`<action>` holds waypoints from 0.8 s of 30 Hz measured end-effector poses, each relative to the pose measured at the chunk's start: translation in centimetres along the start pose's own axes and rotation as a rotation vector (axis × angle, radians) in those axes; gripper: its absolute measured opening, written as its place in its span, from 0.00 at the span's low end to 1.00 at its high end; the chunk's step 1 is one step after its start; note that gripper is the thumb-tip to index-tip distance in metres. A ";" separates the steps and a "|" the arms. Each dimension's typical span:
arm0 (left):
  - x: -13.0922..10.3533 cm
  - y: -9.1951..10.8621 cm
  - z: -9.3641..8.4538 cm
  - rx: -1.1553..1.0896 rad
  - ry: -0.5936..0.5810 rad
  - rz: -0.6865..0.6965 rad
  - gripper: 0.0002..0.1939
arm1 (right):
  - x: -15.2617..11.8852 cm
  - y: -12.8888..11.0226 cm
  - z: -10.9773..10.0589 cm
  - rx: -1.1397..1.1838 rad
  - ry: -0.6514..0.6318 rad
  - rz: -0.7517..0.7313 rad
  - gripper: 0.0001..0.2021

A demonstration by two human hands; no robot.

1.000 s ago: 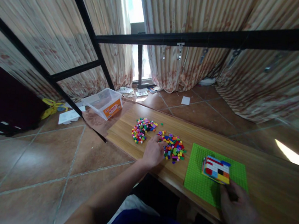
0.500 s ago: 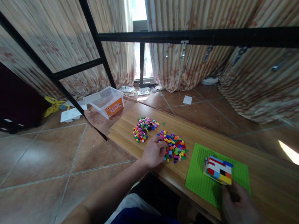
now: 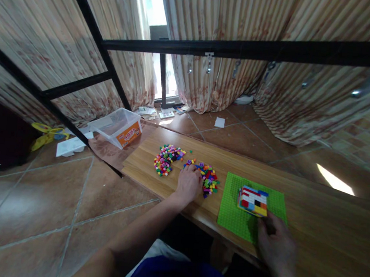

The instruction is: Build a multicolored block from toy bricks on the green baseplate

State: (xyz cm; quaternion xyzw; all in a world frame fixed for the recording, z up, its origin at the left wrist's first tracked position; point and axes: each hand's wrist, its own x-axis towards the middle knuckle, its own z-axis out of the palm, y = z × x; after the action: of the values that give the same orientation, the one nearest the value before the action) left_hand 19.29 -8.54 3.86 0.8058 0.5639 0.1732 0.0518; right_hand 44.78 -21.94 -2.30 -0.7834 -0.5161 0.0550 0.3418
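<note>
Right of centre, low in the frame, there it was: the block [image 3: 253, 201], over the green plate [image 3: 231, 205], and whether it was seated on the studs or held just above them I couldn't tell. My right hand [image 3: 278, 245] was at its lower-right corner, thumb and forefinger bent towards each other, the block up and to the left of them, most of it outside my grip. Pinched or merely touched? Hidden from me.

The danger, I judged, lay in that one-corner hold: a hard push there could have tipped or skewed the block, or popped a brick off its edge, with nothing bracing the far side.

Then, out to the middle of the frame, my left hand [image 3: 189, 183] was down at the near pile [image 3: 210, 183], fingers bent and close together, tips too hidden to show a brick between them. A careless sweep there could have scattered small bricks across the table [image 3: 322, 214] or into the far pile [image 3: 164, 160], just to the left.
</note>
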 end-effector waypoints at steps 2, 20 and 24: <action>0.0 0.0 0.1 0.023 -0.003 0.018 0.07 | 0.1 -0.1 0.0 0.028 0.009 -0.005 0.24; -0.5 -1.1 -0.5 -0.037 0.017 0.024 0.05 | 0.1 -0.4 0.1 0.032 0.029 -0.052 0.21; -1.1 -2.7 -1.2 -0.135 0.054 -0.034 0.09 | 0.0 -0.3 0.0 0.006 0.033 -0.052 0.22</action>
State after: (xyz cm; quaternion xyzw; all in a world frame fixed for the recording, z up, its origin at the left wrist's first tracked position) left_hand 16.16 -8.71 3.94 0.7859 0.5658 0.2313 0.0937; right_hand 44.56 -21.83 -2.12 -0.7694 -0.5305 0.0346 0.3541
